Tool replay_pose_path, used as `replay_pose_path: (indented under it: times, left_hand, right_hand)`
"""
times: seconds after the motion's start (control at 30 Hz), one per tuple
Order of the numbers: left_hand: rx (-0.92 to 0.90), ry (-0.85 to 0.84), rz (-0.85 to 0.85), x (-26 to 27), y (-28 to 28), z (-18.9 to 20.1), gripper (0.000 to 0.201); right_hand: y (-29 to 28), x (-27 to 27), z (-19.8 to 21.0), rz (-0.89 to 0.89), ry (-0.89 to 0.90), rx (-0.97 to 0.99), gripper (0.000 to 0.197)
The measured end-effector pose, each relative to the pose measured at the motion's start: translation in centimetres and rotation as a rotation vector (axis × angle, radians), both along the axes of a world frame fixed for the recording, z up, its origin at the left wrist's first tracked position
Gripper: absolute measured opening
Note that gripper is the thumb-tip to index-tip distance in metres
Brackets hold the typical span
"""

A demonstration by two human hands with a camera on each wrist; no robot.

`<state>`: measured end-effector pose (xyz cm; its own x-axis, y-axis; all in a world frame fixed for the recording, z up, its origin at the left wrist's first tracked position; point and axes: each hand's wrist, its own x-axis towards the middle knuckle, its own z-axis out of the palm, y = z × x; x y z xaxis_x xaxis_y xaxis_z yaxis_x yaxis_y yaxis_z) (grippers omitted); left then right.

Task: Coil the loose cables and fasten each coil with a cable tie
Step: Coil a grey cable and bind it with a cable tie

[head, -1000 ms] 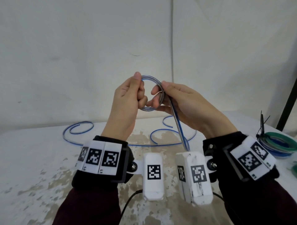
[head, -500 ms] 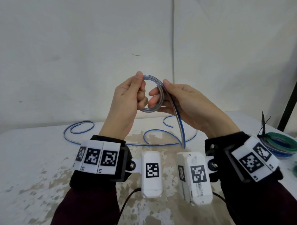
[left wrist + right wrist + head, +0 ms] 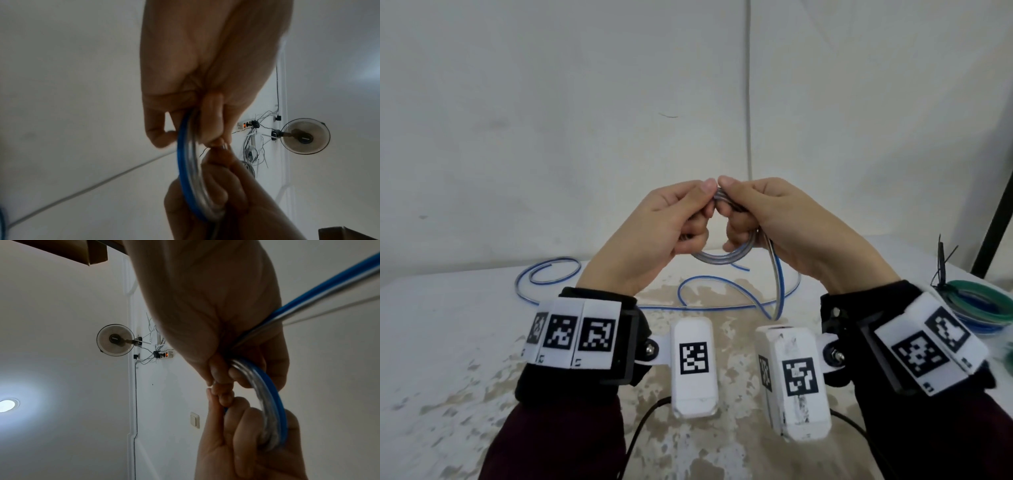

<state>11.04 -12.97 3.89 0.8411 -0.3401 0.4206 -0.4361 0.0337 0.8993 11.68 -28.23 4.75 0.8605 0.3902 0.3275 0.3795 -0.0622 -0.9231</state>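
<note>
A clear cable with a blue stripe is wound into a small coil (image 3: 722, 257) held in the air above the table. My left hand (image 3: 681, 219) grips the coil's left side, fingers curled round the strands (image 3: 186, 162). My right hand (image 3: 746, 219) grips the right side (image 3: 267, 394); both thumbs meet at the coil's top. From under my right hand the loose cable (image 3: 777, 284) hangs down to the table and trails left in curves to its far end (image 3: 548, 274).
A finished green and blue coil (image 3: 983, 308) with black cable ties (image 3: 941, 263) lies at the table's right edge. The stained white table (image 3: 448, 359) meets a white wall behind. A black post (image 3: 996, 212) stands at the far right.
The coil has turned from facing me to lying flatter, and another loop has joined it. My thumbs have come together at its top. The slack on the table has shifted toward me.
</note>
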Motion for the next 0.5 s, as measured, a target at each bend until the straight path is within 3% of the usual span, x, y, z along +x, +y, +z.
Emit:
replay_pose_path:
  times: [0.2, 0.37, 0.5]
  left_hand:
    - [-0.145, -0.066, 0.206, 0.7, -0.13, -0.23, 0.033]
    - [-0.141, 0.06, 0.052, 0.45, -0.22, 0.04, 0.03]
    - [-0.075, -0.059, 0.082, 0.48, 0.04, -0.21, 0.028]
  right_hand:
    - [-0.03, 0.3, -0.06, 0.035, 0.054, 0.095, 0.041]
    - [0.17, 0.07, 0.09, 0.038, 0.065, 0.138, 0.036]
    - [0.34, -0.11, 0.06, -0.012, 0.014, 0.089, 0.038]
